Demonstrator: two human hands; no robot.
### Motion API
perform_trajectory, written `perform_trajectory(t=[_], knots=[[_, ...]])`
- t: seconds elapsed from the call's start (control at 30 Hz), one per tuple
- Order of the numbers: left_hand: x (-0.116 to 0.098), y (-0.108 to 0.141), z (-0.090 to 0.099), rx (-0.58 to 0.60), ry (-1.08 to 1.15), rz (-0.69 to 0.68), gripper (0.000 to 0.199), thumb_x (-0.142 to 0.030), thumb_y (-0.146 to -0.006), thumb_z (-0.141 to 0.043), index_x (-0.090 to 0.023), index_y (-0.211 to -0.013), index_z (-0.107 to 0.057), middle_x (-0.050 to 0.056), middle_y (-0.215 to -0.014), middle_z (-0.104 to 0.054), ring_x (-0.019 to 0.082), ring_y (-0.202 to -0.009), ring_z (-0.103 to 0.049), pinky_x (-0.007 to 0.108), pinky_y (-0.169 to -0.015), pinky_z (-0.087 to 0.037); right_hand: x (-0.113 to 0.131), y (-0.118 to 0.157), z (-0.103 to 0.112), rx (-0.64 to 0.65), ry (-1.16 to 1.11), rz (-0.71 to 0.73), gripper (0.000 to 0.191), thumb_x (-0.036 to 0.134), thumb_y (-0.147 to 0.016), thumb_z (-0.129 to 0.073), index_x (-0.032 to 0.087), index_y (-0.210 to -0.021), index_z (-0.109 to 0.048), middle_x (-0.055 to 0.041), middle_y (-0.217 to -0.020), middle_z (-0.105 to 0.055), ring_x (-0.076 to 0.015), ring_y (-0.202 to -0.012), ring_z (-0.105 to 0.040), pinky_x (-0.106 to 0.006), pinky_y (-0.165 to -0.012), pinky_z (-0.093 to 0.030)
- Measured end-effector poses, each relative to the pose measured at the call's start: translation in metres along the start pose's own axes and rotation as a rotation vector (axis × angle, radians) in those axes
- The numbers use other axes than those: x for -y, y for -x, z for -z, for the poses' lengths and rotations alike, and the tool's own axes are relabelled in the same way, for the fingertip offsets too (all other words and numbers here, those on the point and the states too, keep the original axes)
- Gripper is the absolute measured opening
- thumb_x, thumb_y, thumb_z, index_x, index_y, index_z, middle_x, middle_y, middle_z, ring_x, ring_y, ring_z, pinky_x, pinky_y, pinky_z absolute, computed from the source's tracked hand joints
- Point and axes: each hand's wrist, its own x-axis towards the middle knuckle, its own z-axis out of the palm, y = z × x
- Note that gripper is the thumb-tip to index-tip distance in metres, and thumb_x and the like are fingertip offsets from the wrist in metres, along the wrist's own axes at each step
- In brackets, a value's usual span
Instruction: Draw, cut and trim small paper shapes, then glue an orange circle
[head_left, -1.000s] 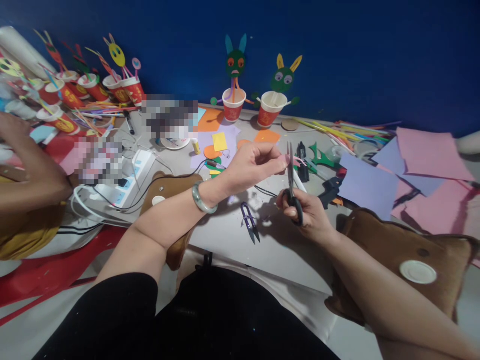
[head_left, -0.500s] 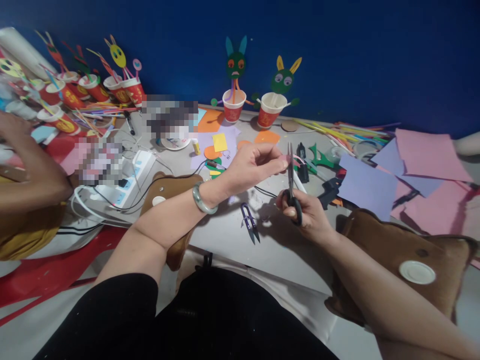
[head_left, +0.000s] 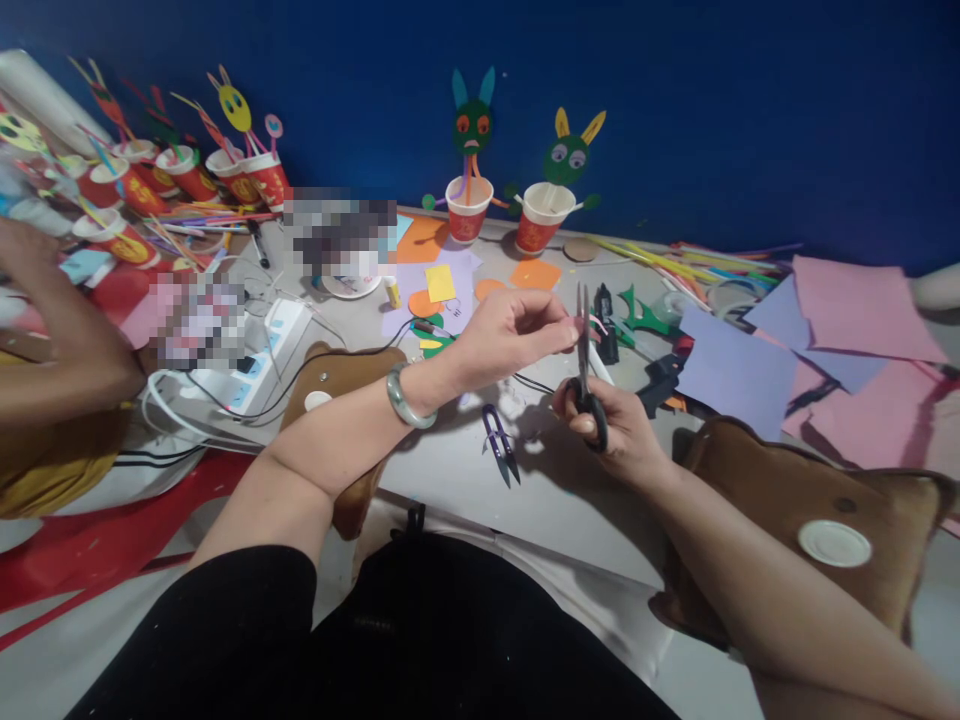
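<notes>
My right hand [head_left: 611, 420] is closed round the black handles of a pair of scissors [head_left: 583, 345], blades pointing up. Between the thumb and fingertips of my left hand [head_left: 517, 335] is a small piece of pink paper [head_left: 594, 325], partly hidden behind the blades. The blades stand right at the left fingertips, across the paper. Below the hands, a pair of purple thread snips [head_left: 499, 445] lies on the table [head_left: 450, 470]. Behind the paper is a black glue gun or similar black tool [head_left: 661, 382], its kind unclear.
Two paper cups [head_left: 469, 212] with green paper-faced figures stand against the blue wall. Purple paper [head_left: 739, 365] and pink paper [head_left: 862, 305] lie at right, near a brown cushion [head_left: 810, 540]. A power strip [head_left: 270, 360] and another person's arm [head_left: 75, 340] are at left.
The pink paper at my left fingertips has shifted slightly, and a thin curled strip shows beside the blades. The scissor blades look slightly further apart at the tips. Both hands stay almost in place.
</notes>
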Motion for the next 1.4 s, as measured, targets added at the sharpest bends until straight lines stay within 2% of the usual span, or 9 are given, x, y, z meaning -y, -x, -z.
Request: perform_trajectory(t=[0.27, 0.93, 1.1, 1.23, 1.3, 1.4], knots=[[-0.003, 0.0, 0.001, 0.008, 0.001, -0.022, 0.044, -0.05, -0.084, -0.084, -0.016, -0.069, -0.06, -0.001, -0.07, -0.061, 0.009, -0.068, -0.056, 0.025, -0.063, -0.046, -0.002, 0.0, -0.001, -0.007, -0.026, 0.001, 0.074, 0.094, -0.069, -0.072, 0.023, -0.065, -0.053, -0.0024, -0.066, -0.057, -0.0173, -0.062, -0.049, -0.033, -0.059, -0.04], [-0.007, -0.001, 0.003, -0.009, 0.014, -0.043, 0.033, -0.038, -0.085, -0.083, -0.017, -0.07, -0.063, -0.001, -0.069, -0.065, 0.007, -0.066, -0.057, 0.025, -0.065, -0.048, -0.003, 0.002, 0.0, -0.012, -0.014, -0.018, 0.073, 0.093, -0.07, -0.072, 0.023, -0.066, -0.055, -0.0018, -0.067, -0.056, -0.0168, -0.061, -0.047, -0.034, -0.06, -0.039], [-0.012, 0.001, 0.001, -0.044, 0.002, -0.027, 0.044, -0.051, -0.084, -0.084, -0.017, -0.067, -0.063, -0.002, -0.067, -0.065, 0.008, -0.065, -0.059, 0.024, -0.064, -0.049, -0.001, 0.001, -0.001, -0.024, -0.014, -0.033, 0.075, 0.096, -0.067, -0.071, 0.023, -0.065, -0.054, -0.0018, -0.066, -0.057, -0.0166, -0.061, -0.047, -0.034, -0.059, -0.04], [-0.016, 0.0, -0.002, -0.12, 0.032, 0.039, 0.059, -0.067, -0.096, -0.065, -0.017, -0.065, -0.066, 0.002, -0.065, -0.066, 0.009, -0.064, -0.06, 0.026, -0.064, -0.05, -0.002, 0.001, -0.001, -0.038, 0.007, -0.037, 0.077, 0.098, -0.066, -0.07, 0.023, -0.064, -0.054, -0.0018, -0.064, -0.056, -0.0167, -0.06, -0.047, -0.034, -0.059, -0.041], [-0.016, -0.001, -0.003, -0.122, 0.055, 0.05, 0.065, -0.073, -0.096, -0.06, -0.016, -0.067, -0.069, 0.004, -0.066, -0.067, 0.01, -0.063, -0.06, 0.027, -0.063, -0.049, -0.003, 0.001, -0.001, -0.042, 0.0, -0.032, 0.076, 0.097, -0.067, -0.07, 0.023, -0.064, -0.054, -0.0017, -0.064, -0.056, -0.0169, -0.06, -0.048, -0.034, -0.059, -0.041], [-0.012, -0.001, -0.002, -0.081, 0.05, 0.018, 0.058, -0.071, -0.082, -0.079, -0.016, -0.069, -0.068, 0.002, -0.07, -0.066, 0.009, -0.065, -0.058, 0.026, -0.062, -0.047, -0.004, 0.001, -0.001, -0.043, -0.02, -0.026, 0.073, 0.094, -0.069, -0.072, 0.023, -0.065, -0.054, -0.0018, -0.064, -0.056, -0.0178, -0.061, -0.049, -0.035, -0.06, -0.042]])
